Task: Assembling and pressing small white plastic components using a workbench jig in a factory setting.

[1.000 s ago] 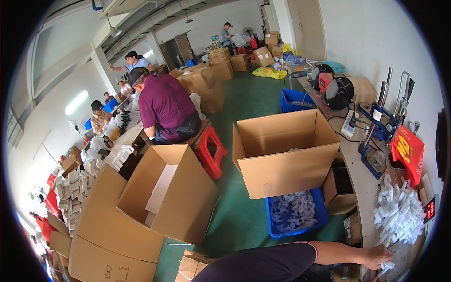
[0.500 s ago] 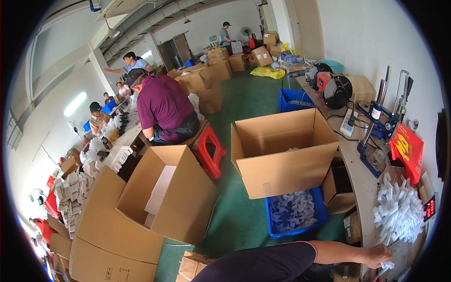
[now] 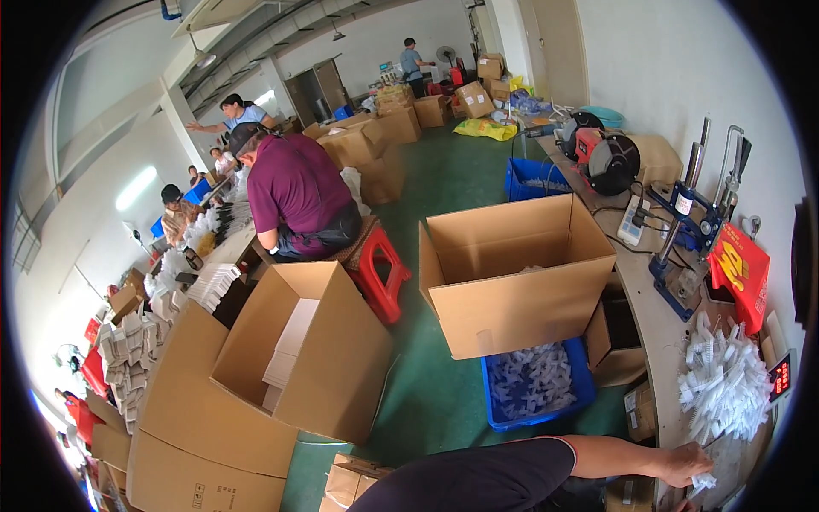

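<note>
My left hand (image 3: 688,463) is at the lower right over the worktable (image 3: 641,282), its fingers closed on a small clear-white plastic piece (image 3: 704,482). The left arm (image 3: 610,456) in its dark sleeve reaches across the lower edge. Just beyond the hand lies a heap of translucent white plastic strips (image 3: 723,384), some with comb-like edges. Beside the heap, a small device with a red lit display (image 3: 779,375) stands by the wall. My right hand cannot be made out.
An open carton (image 3: 512,320) stands above a blue bin (image 3: 539,418) of clear plastic pieces. A blue hand press (image 3: 674,286) and a cut-off saw (image 3: 612,162) occupy the table. Leftward, another carton (image 3: 341,367) stands near a person (image 3: 299,188) on a red stool (image 3: 381,277).
My left hand stays at nearly the same spot with the plastic piece. In the far background, the standing person has shifted slightly, and the clear box beside them no longer shows in the same place.
</note>
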Demonstrator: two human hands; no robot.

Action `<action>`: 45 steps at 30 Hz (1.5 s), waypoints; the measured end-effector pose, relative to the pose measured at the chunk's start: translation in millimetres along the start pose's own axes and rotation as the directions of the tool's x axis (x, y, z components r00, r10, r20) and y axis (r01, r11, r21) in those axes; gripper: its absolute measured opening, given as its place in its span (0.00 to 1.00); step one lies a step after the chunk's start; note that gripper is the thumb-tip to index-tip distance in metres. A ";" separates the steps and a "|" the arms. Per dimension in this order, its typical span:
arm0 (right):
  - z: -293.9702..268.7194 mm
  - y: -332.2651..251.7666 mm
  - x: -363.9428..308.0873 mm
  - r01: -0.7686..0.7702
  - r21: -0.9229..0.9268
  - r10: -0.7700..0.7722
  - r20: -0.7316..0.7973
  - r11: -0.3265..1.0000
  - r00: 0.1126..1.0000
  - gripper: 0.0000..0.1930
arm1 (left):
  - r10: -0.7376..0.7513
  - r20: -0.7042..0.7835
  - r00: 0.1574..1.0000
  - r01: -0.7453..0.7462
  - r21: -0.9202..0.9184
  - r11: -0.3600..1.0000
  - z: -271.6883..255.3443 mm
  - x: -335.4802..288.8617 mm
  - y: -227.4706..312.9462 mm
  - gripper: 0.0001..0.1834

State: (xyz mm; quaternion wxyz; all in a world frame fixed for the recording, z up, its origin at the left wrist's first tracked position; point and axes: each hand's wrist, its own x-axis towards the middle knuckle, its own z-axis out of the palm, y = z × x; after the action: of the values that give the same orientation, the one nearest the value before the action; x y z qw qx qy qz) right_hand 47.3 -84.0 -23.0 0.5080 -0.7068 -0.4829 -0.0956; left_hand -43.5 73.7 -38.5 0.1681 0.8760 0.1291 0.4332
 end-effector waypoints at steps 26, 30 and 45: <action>12.4 34.7 -3.1 0.094 -0.032 -0.096 -0.048 0.995 0.994 0.13 | 0.020 0.029 0.999 -0.023 0.101 0.995 1.3 -3.7 -8.2 0.14; 5.5 33.0 -3.3 0.069 -0.009 -0.069 -0.014 0.998 0.998 0.08 | 0.051 -0.002 0.999 -0.050 0.090 0.995 -14.7 1.4 5.8 0.10; 5.3 9.2 3.4 0.148 0.033 -0.149 0.009 0.988 0.989 0.10 | 0.070 0.027 0.997 -0.072 0.109 0.991 -14.2 -0.4 2.7 0.10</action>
State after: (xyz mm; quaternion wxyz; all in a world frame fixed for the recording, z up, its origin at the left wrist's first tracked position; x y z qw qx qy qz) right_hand 54.3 -77.9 -29.1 0.5081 -0.6611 -0.5385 -0.1214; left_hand -54.9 73.7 -29.6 0.1055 0.8929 0.1196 0.4210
